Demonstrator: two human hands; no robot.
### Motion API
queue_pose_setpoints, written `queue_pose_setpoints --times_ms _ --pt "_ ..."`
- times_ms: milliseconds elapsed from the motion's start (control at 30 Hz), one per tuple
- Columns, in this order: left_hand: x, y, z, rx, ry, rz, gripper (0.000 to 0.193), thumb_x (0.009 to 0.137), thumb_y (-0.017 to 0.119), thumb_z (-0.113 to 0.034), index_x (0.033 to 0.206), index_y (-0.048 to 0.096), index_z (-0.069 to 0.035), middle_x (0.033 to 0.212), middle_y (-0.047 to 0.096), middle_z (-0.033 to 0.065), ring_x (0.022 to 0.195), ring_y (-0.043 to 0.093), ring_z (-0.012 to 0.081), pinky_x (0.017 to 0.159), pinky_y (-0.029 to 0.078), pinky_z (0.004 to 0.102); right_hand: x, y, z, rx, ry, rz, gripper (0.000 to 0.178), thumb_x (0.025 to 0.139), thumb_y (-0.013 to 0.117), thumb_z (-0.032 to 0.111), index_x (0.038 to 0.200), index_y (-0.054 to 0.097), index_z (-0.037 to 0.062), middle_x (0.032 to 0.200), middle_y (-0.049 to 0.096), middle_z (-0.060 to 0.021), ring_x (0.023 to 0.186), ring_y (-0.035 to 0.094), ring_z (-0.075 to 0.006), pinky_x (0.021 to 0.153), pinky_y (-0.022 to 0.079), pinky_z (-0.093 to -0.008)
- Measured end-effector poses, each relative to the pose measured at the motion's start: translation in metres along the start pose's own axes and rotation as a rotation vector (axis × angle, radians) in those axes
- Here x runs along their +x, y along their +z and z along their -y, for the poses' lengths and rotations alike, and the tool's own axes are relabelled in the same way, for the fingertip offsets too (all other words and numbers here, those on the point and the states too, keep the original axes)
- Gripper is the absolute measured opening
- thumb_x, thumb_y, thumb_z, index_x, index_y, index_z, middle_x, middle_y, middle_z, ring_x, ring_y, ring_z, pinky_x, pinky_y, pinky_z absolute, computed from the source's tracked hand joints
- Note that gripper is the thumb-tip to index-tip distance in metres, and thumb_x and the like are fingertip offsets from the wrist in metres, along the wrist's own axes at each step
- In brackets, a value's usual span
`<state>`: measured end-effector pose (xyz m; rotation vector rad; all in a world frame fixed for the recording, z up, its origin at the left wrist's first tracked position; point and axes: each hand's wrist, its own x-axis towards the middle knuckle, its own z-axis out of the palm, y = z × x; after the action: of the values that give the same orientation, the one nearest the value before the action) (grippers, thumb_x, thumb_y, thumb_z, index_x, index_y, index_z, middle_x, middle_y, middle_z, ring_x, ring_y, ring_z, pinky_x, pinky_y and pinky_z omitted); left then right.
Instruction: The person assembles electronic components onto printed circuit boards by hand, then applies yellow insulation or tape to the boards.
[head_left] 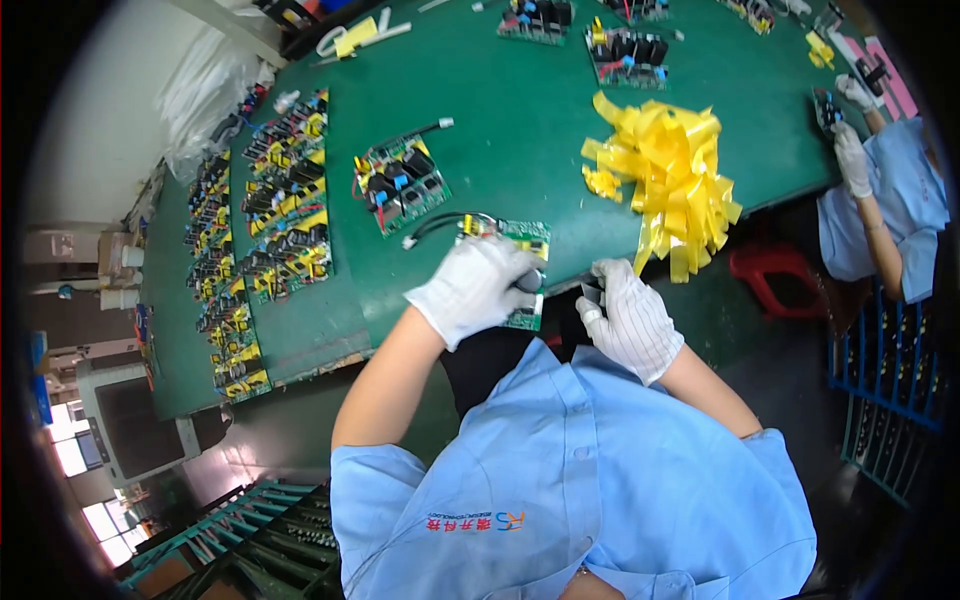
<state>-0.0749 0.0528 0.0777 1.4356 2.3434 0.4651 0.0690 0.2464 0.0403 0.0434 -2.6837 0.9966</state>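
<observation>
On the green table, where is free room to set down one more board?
Widest: green tabletop between the lone board and the yellow strip pile. Narrower: between the lone board and the board rows. Crowded: the left end and the near edge by the left hand.

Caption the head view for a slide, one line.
White-gloved left hand over a circuit board, right hand beside it, yellow strips heaped at the edge of a green table.

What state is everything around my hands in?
Left hand: gloved, fingers bent over the near circuit board.
Near circuit board: partly hidden.
Right hand: gloved, pinching a small grey piece.
Circuit board beyond left hand: lying on green table.
Circuit boards at left: set out in columns.
Yellow strips: tangled heap, some hanging past the table edge.
</observation>
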Motion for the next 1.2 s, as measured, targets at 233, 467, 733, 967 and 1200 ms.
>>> queue_pose_setpoints --times_ms 233,467,733,967,1200 --pt "0.008 0.013 0.013 -0.164 -0.055 -0.51 0.013 0.086 0.067 -0.011 0.095 0.071 -0.002 0.083 0.069 0.0138 0.075 0.066 0.0331 0.068 0.053 0.0417 0.002 0.021 -0.01 -0.053 -0.089 -0.014 0.034 0.075 0.065 0.011 0.104 0.051 0.0003 0.086 0.055 -0.016 0.073 0.06 -0.031 0.058 0.048 -0.0388" --pt "0.041 0.027 0.041 -0.033 -0.159 -0.278 0.043 0.079 0.071 -0.047 0.097 0.075 -0.008 0.109 0.071 0.0134 0.106 0.063 0.0323 0.092 0.05 0.0428 0.017 0.022 -0.01 -0.188 -0.002 0.062 0.027 0.078 0.064 0.012 0.099 0.05 0.0019 0.086 0.053 -0.0142 0.074 0.061 -0.0292 0.056 0.05 -0.0391" --pt "0.041 0.028 0.044 -0.013 -0.134 -0.262 0.038 0.076 0.076 -0.036 0.097 0.075 -0.003 0.107 0.07 0.0209 0.106 0.065 0.0343 0.093 0.051 0.0419 0.027 0.028 -0.011 -0.121 -0.019 0.182 0.022 0.083 0.065 0.008 0.104 0.059 0.0077 0.091 0.054 -0.0143 0.084 0.059 -0.0334 0.068 0.05 -0.0432" --pt "0.041 0.031 0.047 -0.057 -0.21 -0.218 0.043 0.077 0.072 -0.049 0.094 0.075 -0.01 0.112 0.069 0.0116 0.11 0.06 0.0313 0.095 0.044 0.0448 0.02 0.042 -0.018 -0.1 -0.058 0.177 0.016 0.082 0.06 0.009 0.098 0.06 0.0077 0.087 0.053 -0.0121 0.082 0.059 -0.0289 0.061 0.051 -0.0402" --pt "0.042 0.03 0.046 -0.07 -0.213 -0.206 0.043 0.076 0.073 -0.049 0.096 0.076 -0.011 0.116 0.068 0.0135 0.113 0.059 0.0317 0.097 0.043 0.0452 0.018 0.042 -0.018 -0.104 -0.079 0.17 0.021 0.077 0.063 0.01 0.097 0.061 0.0066 0.089 0.052 -0.0115 0.084 0.059 -0.0288 0.062 0.052 -0.0399"
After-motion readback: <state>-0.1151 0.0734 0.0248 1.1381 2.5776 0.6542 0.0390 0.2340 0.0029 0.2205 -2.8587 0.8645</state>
